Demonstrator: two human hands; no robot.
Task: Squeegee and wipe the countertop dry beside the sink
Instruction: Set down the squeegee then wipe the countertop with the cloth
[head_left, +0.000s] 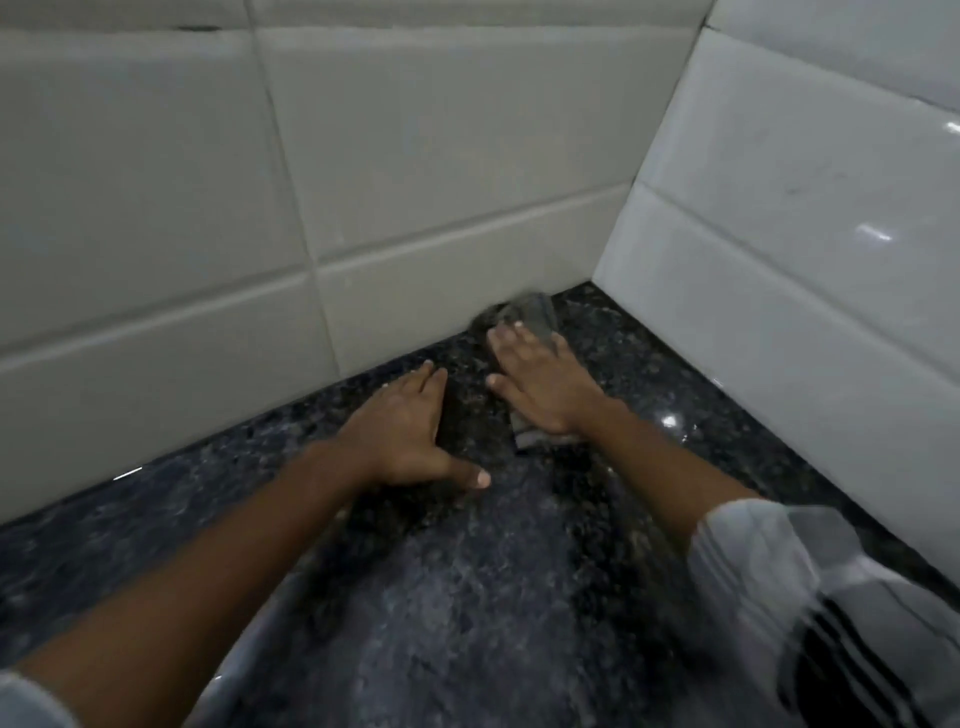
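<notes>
A dark speckled granite countertop (467, 597) fills the lower half of the view and runs into a tiled corner. My right hand (543, 387) lies flat on a grey cloth (535, 312), pressing it to the counter close to the back wall; the cloth shows beyond my fingertips and under my wrist. My left hand (410, 434) rests palm down on the bare counter just left of it, fingers together, thumb spread, holding nothing. The image is blurred by motion. No squeegee or sink is in view.
White rectangular wall tiles (363, 156) stand along the back, and glossy white tiles (805, 234) form the right wall, meeting at a corner just beyond the cloth. A white sleeve with black stripes (810, 597) covers my right forearm.
</notes>
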